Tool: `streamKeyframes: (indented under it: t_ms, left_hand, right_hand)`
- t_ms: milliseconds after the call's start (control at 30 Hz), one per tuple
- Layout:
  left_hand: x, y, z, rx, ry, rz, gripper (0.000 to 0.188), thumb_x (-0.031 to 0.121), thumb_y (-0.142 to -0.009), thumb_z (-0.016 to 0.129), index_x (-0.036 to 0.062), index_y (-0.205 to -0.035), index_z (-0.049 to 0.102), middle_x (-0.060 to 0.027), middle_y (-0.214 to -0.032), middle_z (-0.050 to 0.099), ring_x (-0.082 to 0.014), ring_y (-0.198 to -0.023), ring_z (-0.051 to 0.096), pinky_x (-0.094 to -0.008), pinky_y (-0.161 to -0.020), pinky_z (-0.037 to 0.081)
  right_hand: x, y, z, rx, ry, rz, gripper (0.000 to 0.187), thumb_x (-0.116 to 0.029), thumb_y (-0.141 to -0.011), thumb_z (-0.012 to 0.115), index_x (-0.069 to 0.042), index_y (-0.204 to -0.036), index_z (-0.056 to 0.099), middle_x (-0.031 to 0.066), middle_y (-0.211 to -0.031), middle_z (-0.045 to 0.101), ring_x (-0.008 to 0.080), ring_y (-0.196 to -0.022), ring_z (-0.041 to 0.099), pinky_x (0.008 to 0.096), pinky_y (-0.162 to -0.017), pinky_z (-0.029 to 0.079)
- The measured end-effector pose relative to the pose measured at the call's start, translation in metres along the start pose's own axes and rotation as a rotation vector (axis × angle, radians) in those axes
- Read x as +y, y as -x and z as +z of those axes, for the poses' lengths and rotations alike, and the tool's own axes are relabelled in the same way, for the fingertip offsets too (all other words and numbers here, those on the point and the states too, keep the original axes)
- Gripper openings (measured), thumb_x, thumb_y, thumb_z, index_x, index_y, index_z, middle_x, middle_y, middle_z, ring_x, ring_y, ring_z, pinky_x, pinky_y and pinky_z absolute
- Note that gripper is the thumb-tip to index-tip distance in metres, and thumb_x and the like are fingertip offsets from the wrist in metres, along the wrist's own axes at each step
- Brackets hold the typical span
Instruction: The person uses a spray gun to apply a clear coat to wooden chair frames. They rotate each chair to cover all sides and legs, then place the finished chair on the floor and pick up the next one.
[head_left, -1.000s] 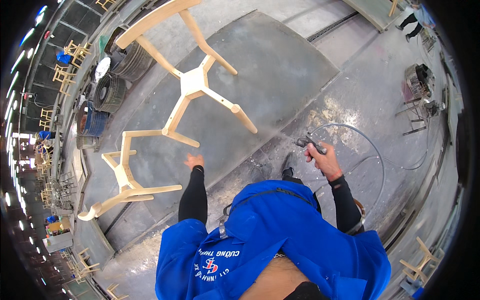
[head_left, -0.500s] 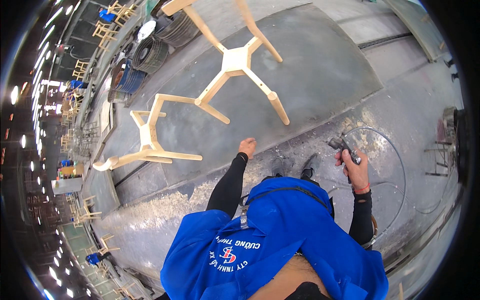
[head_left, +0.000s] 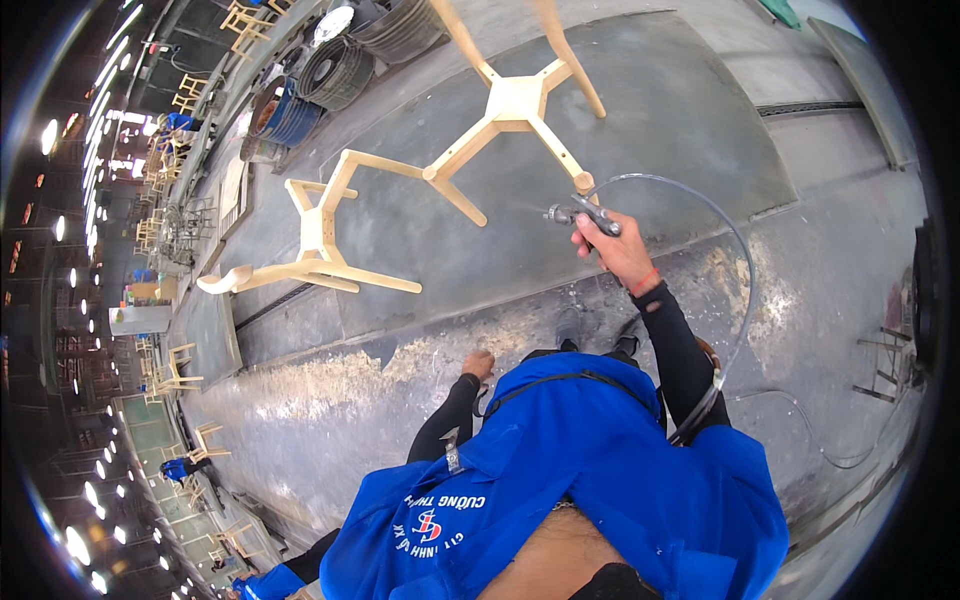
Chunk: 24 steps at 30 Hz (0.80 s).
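A spray gun [head_left: 563, 213] hangs over the grey sheet [head_left: 690, 130] on the floor, just inside the sheet's near edge, its nozzle turned to the left (whether spray is leaving it is hard to make out). The right hand [head_left: 625, 250] is closed round the gun's body, thumb along the near side; the palm and fingers cover most of the handle, and the trigger cannot be made out. A grey hose [head_left: 748, 270] arcs from the gun out past the sheet's near edge and back beside the right forearm. Beyond the gun, a pale wooden chair frame [head_left: 516, 98] stands over the middle of the sheet; its top is cut off by the view, and the end of its nearest leg is partly hidden behind the gun and hand. Left of it, toward the sheet's left end, is a second chair frame [head_left: 317, 228], seen whole. The left hand [head_left: 479, 364] is low outside the near edge, its fingers apparently curled; their inner side is hidden, so I cannot tell how far closed it is. Two dark shoes [head_left: 568, 328] show between the hands, partly covered by clothing. Past the far edge, a blue drum [head_left: 290, 118] sits among dark ones.
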<state>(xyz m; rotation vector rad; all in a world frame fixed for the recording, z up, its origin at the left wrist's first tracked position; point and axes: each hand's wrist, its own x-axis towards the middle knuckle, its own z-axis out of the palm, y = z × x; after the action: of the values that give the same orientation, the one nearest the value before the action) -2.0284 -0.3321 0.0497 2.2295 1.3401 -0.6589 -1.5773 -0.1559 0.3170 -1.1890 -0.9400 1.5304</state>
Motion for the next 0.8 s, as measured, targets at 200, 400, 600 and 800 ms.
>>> streamKeyframes:
  t_ms: [200,400,600,800]
  left_hand:
    - [-0.003,0.043,0.059,0.174,0.539,-0.285,0.023,0.017,-0.089,0.060,0.0089,-0.106,0.073,-0.0101,-0.100,0.073,-0.0303,-0.086,0.073,-0.0428,-0.071,0.062]
    - [-0.008,0.011,0.067,0.007,1.001,-0.530,0.025,0.022,-0.093,0.054,0.0071,-0.101,0.073,-0.0124,-0.099,0.072,-0.0308,-0.090,0.074,-0.0441,-0.077,0.061]
    - [-0.012,-0.070,0.017,0.002,0.474,-0.174,0.030,0.025,-0.098,0.059,0.0087,-0.122,0.068,-0.0085,-0.117,0.071,-0.0230,-0.089,0.074,-0.0465,-0.069,0.063]
    - [0.025,-0.147,-0.067,0.190,0.928,-0.352,0.041,0.026,-0.095,0.065,0.0078,-0.132,0.067,-0.0117,-0.113,0.073,-0.0247,-0.087,0.074,-0.0424,-0.072,0.063]
  right_hand:
    - [0.055,-0.040,0.010,0.005,0.210,0.022,0.036,-0.037,-0.098,0.071,-0.001,-0.101,0.075,0.0001,-0.073,0.065,0.0081,-0.063,0.062,0.0263,-0.058,0.050]
    - [0.003,0.014,0.007,-0.074,0.135,-0.064,0.038,-0.029,-0.098,0.071,0.000,-0.123,0.072,-0.0002,-0.079,0.066,0.0072,-0.067,0.060,0.0249,-0.064,0.051]
    - [-0.062,0.078,-0.011,0.146,0.142,-0.246,0.043,-0.016,-0.099,0.071,0.003,-0.136,0.064,0.0040,-0.092,0.069,0.0084,-0.077,0.062,0.0246,-0.069,0.053]
    - [-0.088,0.145,-0.071,0.319,0.049,-0.194,0.043,-0.025,-0.104,0.063,0.002,-0.137,0.063,0.0087,-0.096,0.072,0.0113,-0.076,0.065,0.0220,-0.054,0.046]
